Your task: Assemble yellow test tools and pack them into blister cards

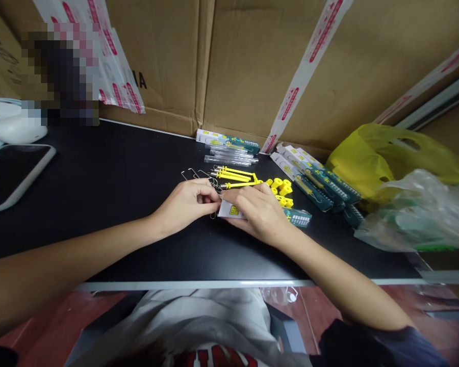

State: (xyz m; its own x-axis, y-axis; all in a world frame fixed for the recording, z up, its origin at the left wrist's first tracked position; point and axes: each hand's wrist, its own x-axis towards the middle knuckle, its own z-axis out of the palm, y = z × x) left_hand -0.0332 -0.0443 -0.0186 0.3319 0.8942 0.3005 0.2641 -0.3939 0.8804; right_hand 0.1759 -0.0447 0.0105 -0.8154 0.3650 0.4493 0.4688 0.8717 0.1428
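Observation:
My right hand [258, 211] is wrapped over a slim white and teal printed cardboard box [300, 218], held low over the black table. The fingers of my left hand [193, 201] are pinched together at the box's white left end; what lies between them is hidden. Just beyond my hands lie several yellow plastic rods [233, 176] with metal ends. Bent metal wire hooks [191, 173] lie beside my left fingertips, partly covered by them. Short yellow plastic pieces [282, 186] sit in a cluster past my right hand.
Clear plastic tubes [231, 154] lie behind the rods, in front of another printed box [229, 140]. More boxes [317, 176] are stacked to the right, beside a yellow plastic bag [398, 153] and a clear bag [424, 214]. A phone [13, 173] lies at left. Cardboard [245, 66] walls the back.

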